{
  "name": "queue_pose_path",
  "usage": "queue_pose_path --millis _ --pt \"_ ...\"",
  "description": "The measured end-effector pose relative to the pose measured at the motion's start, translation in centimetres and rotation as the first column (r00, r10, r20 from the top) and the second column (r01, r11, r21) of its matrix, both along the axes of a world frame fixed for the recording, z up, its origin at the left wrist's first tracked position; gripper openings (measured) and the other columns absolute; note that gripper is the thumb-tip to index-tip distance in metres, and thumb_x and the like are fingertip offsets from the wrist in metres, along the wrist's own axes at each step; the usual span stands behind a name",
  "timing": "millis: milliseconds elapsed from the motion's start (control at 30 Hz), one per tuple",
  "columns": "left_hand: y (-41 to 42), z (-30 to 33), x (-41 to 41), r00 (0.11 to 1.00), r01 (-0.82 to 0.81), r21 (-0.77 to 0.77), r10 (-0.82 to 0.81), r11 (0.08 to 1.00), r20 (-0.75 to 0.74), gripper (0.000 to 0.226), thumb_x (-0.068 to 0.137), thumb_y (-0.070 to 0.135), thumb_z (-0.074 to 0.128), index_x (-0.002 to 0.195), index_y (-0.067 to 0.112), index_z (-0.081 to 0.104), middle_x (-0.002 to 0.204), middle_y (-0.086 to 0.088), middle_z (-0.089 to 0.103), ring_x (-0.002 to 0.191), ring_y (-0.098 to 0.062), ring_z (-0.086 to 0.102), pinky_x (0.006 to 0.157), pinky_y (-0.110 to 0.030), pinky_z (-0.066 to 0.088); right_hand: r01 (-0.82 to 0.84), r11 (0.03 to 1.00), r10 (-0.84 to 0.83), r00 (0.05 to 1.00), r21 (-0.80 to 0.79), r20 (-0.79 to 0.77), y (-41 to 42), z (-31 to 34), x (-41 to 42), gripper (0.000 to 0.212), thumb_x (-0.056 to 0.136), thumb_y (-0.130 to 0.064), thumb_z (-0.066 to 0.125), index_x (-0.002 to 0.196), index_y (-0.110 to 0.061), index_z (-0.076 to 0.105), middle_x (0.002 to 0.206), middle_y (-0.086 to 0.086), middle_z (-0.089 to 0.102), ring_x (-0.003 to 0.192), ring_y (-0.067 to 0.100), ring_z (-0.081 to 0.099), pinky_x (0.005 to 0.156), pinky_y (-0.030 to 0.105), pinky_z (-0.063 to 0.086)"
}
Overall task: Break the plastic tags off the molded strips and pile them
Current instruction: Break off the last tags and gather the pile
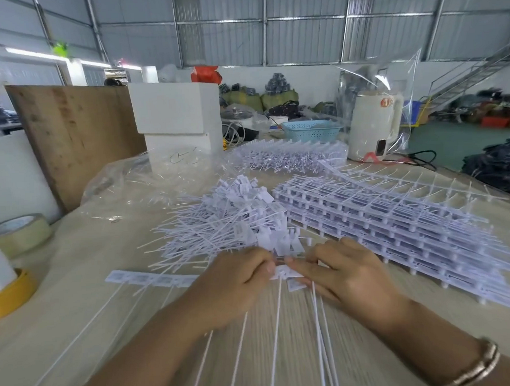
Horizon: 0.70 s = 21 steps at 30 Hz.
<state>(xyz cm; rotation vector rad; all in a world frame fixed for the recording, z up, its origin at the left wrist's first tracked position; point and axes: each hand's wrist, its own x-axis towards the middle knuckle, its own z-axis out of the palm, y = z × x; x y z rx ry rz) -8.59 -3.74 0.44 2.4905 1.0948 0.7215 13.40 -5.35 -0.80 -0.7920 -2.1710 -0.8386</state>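
A white molded strip (151, 279) of plastic tags lies across the table in front of me, its long thin tails running toward me. My left hand (235, 286) and my right hand (345, 273) meet at the strip's right end and pinch its tag heads between fingers and thumbs. Just beyond my hands lies a loose pile of separated tags (228, 221). A stack of whole strips (399, 222) lies to the right of the pile.
Tape rolls (17, 234) and a yellow roll (9, 297) sit at the left edge. Crumpled clear plastic (145, 181), a white box (177, 120), more strips (287, 155), a blue basket (312, 131) and a white kettle (375, 123) stand at the back.
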Motion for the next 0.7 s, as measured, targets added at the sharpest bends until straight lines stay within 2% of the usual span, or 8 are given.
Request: queue_pose_path --millis 67,133,267,367,467,533,633,700 --pt "0.2 0.1 -0.3 0.997 0.008 0.03 -0.006 1.0 -0.076 0.024 0.097 0.036 0.044 0.075 0.031 0.051 0.061 0.011 0.048 0.056 0.001 0.047 0.057 -0.024 0.033 -0.014 0.999 0.013 1.0 -0.038 -0.012 -0.1 0.0 0.2 0.029 0.096 -0.034 0.049 0.103 -0.02 0.074 0.072 -0.003 0.063 0.058 0.015 0.059 0.05 0.027 0.044" --pt "0.4 0.1 -0.3 0.997 0.045 -0.006 -0.045 0.999 -0.059 0.027 0.097 0.034 0.047 0.069 0.033 0.045 0.059 0.01 0.045 0.053 -0.002 0.042 0.055 -0.023 0.03 -0.045 0.988 0.037 0.998 -0.151 -0.054 -0.2 0.1 0.2 0.034 0.097 -0.037 0.044 0.102 -0.021 0.074 0.074 -0.004 0.064 0.06 0.014 0.061 0.052 0.028 0.046" --pt "0.5 0.2 -0.4 0.993 0.092 0.051 -0.087 0.994 -0.076 0.026 0.095 0.041 0.044 0.074 0.025 0.047 0.063 0.009 0.044 0.058 -0.006 0.04 0.058 -0.023 0.026 -0.21 0.838 0.019 0.934 -0.503 -0.358 -0.3 0.1 -0.2 0.035 0.092 -0.04 0.048 0.096 -0.018 0.075 0.082 -0.009 0.069 0.072 0.006 0.063 0.063 0.033 0.052" --pt "0.7 0.3 -1.1 0.996 0.087 0.006 -0.087 0.996 -0.016 0.03 0.091 0.045 0.04 0.079 0.019 0.052 0.065 0.008 0.045 0.059 -0.007 0.041 0.059 -0.028 0.032 -0.285 0.76 -0.084 0.848 -0.584 -0.523 0.0 0.4 1.4 0.027 0.093 -0.034 0.053 0.093 -0.019 0.075 0.091 -0.012 0.071 0.084 -0.001 0.065 0.074 0.027 0.051" --pt "1.1 0.5 -2.0 0.997 0.04 -0.072 -0.035 0.997 0.066 0.021 0.09 0.043 0.039 0.076 0.032 0.05 0.064 0.014 0.047 0.059 -0.003 0.041 0.06 -0.03 0.036 -0.152 0.838 -0.053 0.933 -0.523 -0.356 -0.1 0.6 2.9 0.026 0.094 -0.033 0.052 0.105 -0.02 0.072 0.101 -0.011 0.071 0.088 0.002 0.066 0.073 0.026 0.048" --pt "1.0 0.7 -2.0 0.994 0.041 -0.117 -0.028 0.992 0.106 0.016 0.088 0.034 0.039 0.079 0.037 0.051 0.069 0.015 0.051 0.063 -0.006 0.046 0.063 -0.033 0.039 0.008 0.901 -0.081 0.985 -0.434 -0.15 -0.1 0.4 2.8 0.03 0.092 -0.032 0.047 0.114 -0.027 0.067 0.092 -0.01 0.069 0.075 0.001 0.059 0.067 0.018 0.032" --pt "0.4 0.8 -1.6 0.992 0.033 -0.134 -0.016 0.99 0.123 0.023 0.085 0.024 0.036 0.09 0.038 0.054 0.083 0.003 0.061 0.077 -0.025 0.056 0.07 -0.045 0.045 0.079 0.877 -0.079 0.997 -0.474 0.02 0.1 -0.2 1.8 0.044 0.087 -0.017 0.053 0.13 -0.029 0.055 0.091 -0.007 0.058 0.077 -0.006 0.033 0.067 0.019 0.027" --pt "0.3 0.7 -1.3 0.991 0.03 -0.133 -0.012 0.991 0.137 0.027 0.087 0.021 0.035 0.094 0.041 0.053 0.088 -0.004 0.062 0.081 -0.03 0.057 0.072 -0.044 0.046 0.111 0.847 -0.091 0.994 -0.519 0.063 0.2 -0.4 1.9 0.059 0.079 -0.01 0.052 0.135 -0.028 0.049 0.095 -0.004 0.055 0.081 -0.009 0.023 0.068 0.018 0.027"
